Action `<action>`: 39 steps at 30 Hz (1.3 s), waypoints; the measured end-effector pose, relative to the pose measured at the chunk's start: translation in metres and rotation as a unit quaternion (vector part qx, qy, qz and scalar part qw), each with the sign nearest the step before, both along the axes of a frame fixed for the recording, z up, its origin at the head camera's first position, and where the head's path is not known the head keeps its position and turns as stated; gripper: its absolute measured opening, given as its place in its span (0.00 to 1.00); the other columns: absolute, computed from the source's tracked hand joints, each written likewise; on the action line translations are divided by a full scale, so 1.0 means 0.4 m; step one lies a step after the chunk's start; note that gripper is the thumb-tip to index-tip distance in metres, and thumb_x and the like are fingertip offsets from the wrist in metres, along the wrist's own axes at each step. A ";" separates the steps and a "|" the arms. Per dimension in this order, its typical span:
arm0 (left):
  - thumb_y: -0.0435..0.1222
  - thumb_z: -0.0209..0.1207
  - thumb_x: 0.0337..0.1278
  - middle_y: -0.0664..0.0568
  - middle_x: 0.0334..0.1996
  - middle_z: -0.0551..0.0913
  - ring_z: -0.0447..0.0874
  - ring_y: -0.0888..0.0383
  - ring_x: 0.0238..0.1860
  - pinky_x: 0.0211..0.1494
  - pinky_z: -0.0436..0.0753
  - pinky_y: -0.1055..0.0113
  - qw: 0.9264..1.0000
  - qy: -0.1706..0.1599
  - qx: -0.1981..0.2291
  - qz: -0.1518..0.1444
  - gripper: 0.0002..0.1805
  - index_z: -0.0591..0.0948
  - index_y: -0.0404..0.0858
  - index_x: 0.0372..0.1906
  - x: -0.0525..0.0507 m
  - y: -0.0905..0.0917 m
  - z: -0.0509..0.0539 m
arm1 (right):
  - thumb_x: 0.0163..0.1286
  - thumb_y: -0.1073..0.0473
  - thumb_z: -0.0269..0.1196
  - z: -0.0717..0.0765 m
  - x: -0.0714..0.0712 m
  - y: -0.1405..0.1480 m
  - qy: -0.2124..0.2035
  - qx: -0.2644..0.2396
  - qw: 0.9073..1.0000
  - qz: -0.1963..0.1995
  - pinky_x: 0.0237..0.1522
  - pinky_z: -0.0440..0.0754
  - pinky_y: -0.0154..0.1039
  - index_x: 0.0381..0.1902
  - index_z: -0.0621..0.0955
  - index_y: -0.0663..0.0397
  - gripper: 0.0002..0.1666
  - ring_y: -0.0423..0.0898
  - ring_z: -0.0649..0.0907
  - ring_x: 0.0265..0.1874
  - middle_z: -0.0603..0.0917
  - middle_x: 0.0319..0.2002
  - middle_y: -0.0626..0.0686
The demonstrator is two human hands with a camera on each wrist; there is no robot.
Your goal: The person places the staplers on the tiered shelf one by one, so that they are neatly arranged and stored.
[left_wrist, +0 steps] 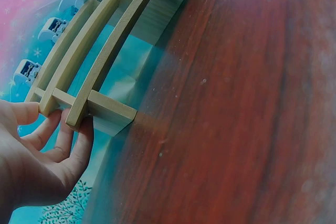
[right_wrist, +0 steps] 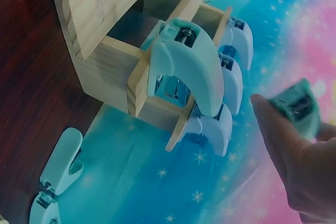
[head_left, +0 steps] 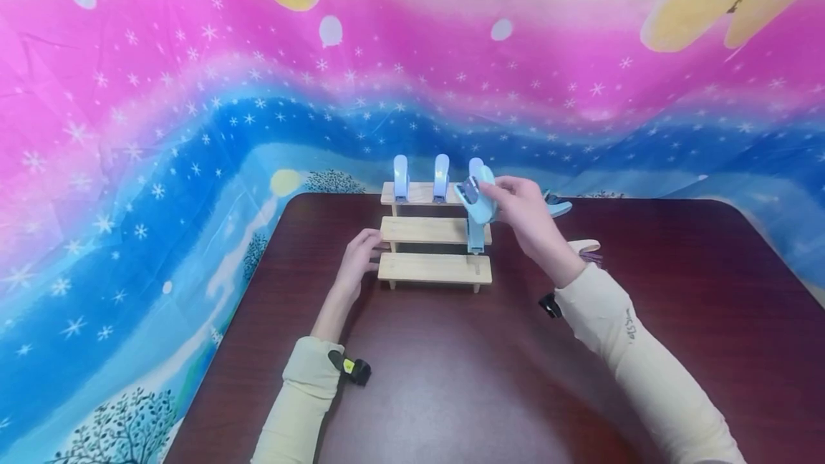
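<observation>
A three-tier wooden rack (head_left: 425, 268) stands on the table, its left end gripped by my left hand (head_left: 354, 263); in the left wrist view that hand's (left_wrist: 47, 156) thumb and fingertips lie against the shelf ends (left_wrist: 79, 114). My right hand (head_left: 531, 224) holds a teal stapler (head_left: 483, 199) above the rack's right side, clear of the shelves in the right wrist view (right_wrist: 302, 106). Another teal stapler (head_left: 475, 236) stands upright at the right end of the middle shelf. Along the top shelf stand three pale blue staplers (head_left: 441, 177). The lowest shelf is bare.
Two more teal staplers (right_wrist: 63, 158) (right_wrist: 45, 209) lie beside the rack on the dark red table (head_left: 438, 378). Right of the rack, partly behind the right forearm, is a pale object (head_left: 584, 245) with dark strands. A colourful patterned cloth (head_left: 361, 127) hangs behind the table.
</observation>
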State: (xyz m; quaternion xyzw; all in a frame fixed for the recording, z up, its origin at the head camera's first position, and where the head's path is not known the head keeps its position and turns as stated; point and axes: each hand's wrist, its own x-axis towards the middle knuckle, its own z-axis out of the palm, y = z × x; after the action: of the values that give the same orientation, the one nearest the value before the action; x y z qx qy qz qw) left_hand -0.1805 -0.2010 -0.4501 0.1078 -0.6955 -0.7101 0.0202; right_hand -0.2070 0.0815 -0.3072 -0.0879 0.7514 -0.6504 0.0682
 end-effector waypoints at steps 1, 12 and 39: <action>0.39 0.53 0.76 0.33 0.52 0.83 0.84 0.47 0.48 0.41 0.83 0.64 1.000 0.000 0.000 0.000 0.14 0.80 0.33 0.52 0.000 -0.001 0.000 | 0.79 0.58 0.61 -0.003 0.000 -0.009 0.006 0.029 1.000 -0.005 0.43 0.84 0.34 0.59 0.78 0.76 0.23 0.40 0.84 0.36 0.86 0.46 0.62; 0.40 0.53 0.75 0.36 0.50 0.84 0.83 0.46 0.50 0.42 0.82 0.63 1.000 -0.006 -0.001 -0.003 0.14 0.80 0.34 0.52 -0.002 -0.002 0.001 | 0.68 0.53 0.72 -0.023 -0.001 -0.080 0.080 0.204 0.976 -0.015 0.41 0.81 0.43 0.48 0.87 0.67 0.21 0.54 0.88 0.45 0.90 0.44 0.63; 0.40 0.52 0.76 0.33 0.52 0.83 0.84 0.49 0.48 0.41 0.83 0.63 1.000 -0.005 -0.004 0.000 0.13 0.79 0.34 0.50 0.000 0.002 0.005 | 0.73 0.59 0.67 -0.114 -0.021 -0.169 0.138 0.296 0.945 -0.027 0.21 0.71 0.38 0.27 0.78 0.63 0.16 0.47 0.74 0.17 0.71 0.17 0.53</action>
State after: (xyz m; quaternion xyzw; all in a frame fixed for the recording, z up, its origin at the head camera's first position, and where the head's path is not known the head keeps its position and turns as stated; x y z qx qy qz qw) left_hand -0.1806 -0.2002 -0.4482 0.1111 -0.6985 -0.7067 0.0172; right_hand -0.2154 0.0138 -0.3527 -0.1326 0.9141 -0.3820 -0.0303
